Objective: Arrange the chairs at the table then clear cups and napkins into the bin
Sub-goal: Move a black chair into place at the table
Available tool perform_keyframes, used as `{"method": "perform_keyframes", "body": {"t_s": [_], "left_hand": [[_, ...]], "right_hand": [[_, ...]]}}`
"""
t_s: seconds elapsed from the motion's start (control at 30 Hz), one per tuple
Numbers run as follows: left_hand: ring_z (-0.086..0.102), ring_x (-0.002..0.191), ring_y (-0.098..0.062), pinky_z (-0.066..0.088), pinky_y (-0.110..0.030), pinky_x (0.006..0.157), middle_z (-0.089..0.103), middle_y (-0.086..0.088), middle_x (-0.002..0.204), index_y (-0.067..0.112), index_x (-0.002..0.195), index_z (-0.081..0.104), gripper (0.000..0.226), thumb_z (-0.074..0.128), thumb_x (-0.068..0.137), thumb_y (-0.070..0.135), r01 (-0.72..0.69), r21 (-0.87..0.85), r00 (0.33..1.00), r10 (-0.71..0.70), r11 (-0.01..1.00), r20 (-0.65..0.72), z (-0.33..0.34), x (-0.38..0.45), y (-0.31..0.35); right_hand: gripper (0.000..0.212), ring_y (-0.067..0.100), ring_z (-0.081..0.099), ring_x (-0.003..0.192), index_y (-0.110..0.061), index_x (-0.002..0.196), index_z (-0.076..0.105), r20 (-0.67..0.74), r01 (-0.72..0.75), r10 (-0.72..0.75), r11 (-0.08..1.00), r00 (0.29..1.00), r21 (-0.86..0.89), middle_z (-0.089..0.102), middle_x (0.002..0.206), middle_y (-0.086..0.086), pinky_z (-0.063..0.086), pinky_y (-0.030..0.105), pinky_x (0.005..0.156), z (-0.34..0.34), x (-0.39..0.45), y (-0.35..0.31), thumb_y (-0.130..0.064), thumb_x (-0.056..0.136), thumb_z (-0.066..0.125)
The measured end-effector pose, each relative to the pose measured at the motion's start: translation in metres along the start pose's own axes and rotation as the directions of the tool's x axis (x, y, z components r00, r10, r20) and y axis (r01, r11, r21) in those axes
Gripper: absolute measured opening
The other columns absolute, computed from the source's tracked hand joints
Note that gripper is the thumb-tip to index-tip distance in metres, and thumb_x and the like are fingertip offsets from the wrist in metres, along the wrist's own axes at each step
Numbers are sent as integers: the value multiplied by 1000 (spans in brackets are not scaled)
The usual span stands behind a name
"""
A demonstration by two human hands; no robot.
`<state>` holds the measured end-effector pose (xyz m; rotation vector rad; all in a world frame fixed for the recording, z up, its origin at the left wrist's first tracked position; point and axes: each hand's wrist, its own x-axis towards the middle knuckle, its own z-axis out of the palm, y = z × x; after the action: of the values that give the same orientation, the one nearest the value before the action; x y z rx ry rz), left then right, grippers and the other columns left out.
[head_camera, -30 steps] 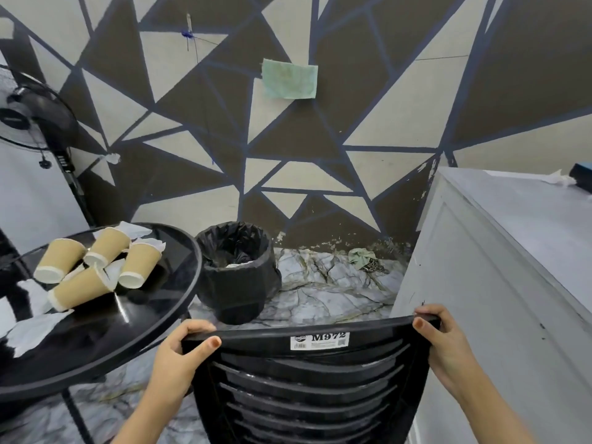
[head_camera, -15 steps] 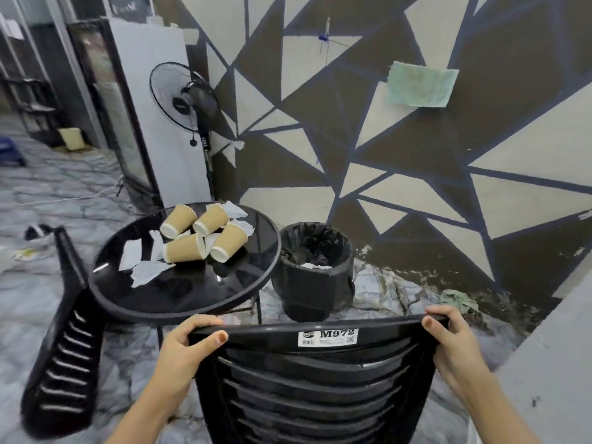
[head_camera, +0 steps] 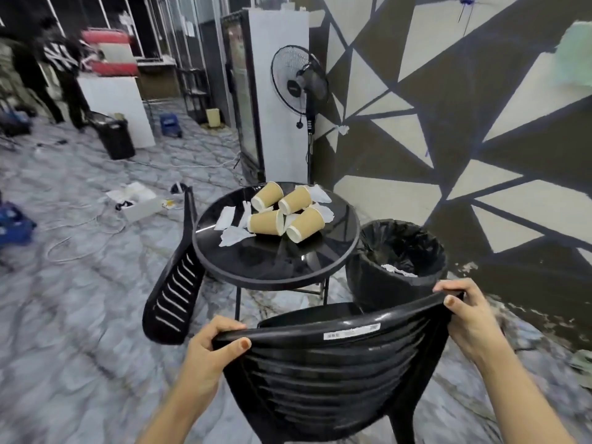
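Observation:
A black slatted plastic chair [head_camera: 323,373] fills the foreground, its back toward me. My left hand [head_camera: 211,350] grips the left end of its top rail and my right hand [head_camera: 467,318] grips the right end. Beyond it stands a round black table [head_camera: 272,267] bearing several tan paper cups [head_camera: 282,213] lying on their sides among crumpled white napkins [head_camera: 232,235]. A second black chair [head_camera: 176,277] leans against the table's left side. A black-lined bin [head_camera: 397,267] stands right of the table, with white paper inside.
A black standing fan [head_camera: 301,81] and a tall white fridge [head_camera: 266,91] stand behind the table. The geometric wall [head_camera: 464,123] runs along the right. Cables, a white box [head_camera: 141,203] and another black bin [head_camera: 113,136] lie on the marbled floor at left, with people beyond.
The view has swung left and pulled back, so the table and bin now sit further ahead. The chair in my hands has tilted, its right end higher. The white cabinet has left the view.

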<state>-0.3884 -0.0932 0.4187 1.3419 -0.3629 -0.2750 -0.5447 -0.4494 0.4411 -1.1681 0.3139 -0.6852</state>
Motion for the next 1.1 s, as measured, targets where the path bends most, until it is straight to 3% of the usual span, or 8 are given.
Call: {"method": "perform_keyframes", "body": {"t_s": [0.3, 0.4, 0.53, 0.8, 0.97, 1.1], "left_hand": [[56, 59, -4, 47, -12, 56, 59, 8, 62, 16, 64, 68, 59, 91, 23, 53, -36, 73, 994, 28, 997, 102, 4, 53, 18], [54, 55, -4, 45, -10, 52, 58, 9, 60, 17, 62, 67, 59, 91, 21, 52, -24, 67, 996, 19, 997, 83, -4, 55, 12], [56, 58, -3, 46, -9, 59, 59, 9, 59, 15, 58, 68, 60, 91, 16, 50, -17, 11, 1000, 17, 1000, -22, -23, 42, 2], [59, 61, 0, 47, -8, 62, 62, 12, 61, 13, 58, 70, 64, 91, 9, 50, -4, -39, 990, -1, 999, -144, -18, -1, -25], [58, 62, -1, 46, -8, 62, 61, 13, 62, 15, 60, 69, 63, 89, 15, 55, -3, 49, 997, 7, 999, -79, 17, 2, -33], [60, 63, -3, 48, -11, 63, 63, 10, 63, 18, 62, 70, 57, 91, 20, 51, -9, 70, 1000, 10, 998, -14, 5, 20, -27]], "right_hand": [[63, 5, 63, 66, -24, 57, 64, -152, 27, -12, 995, 988, 95, 68, 68, -7, 52, 14, 63, -20, -16, 31, 23, 83, 32], [62, 5, 61, 68, -24, 58, 65, -137, 24, -13, 997, 990, 78, 67, 71, -6, 50, 14, 63, -13, -7, 38, 24, 82, 34], [54, 6, 62, 66, -22, 58, 65, -50, 17, -14, 998, 999, 63, 67, 69, -5, 51, 15, 62, 3, 10, 42, 23, 76, 41], [65, 6, 62, 68, -22, 57, 63, 130, -47, 44, 999, 991, 21, 67, 72, -4, 51, 16, 60, -1, 44, 41, 28, 78, 27], [69, 4, 64, 74, -26, 59, 63, 51, -116, 119, 992, 992, -51, 69, 76, -8, 50, 13, 62, -43, 36, 36, 22, 87, 23], [47, 8, 60, 89, -29, 64, 65, 56, -154, 163, 978, 985, -138, 66, 95, 0, 48, 19, 75, -43, 14, 35, 9, 83, 45]]}}
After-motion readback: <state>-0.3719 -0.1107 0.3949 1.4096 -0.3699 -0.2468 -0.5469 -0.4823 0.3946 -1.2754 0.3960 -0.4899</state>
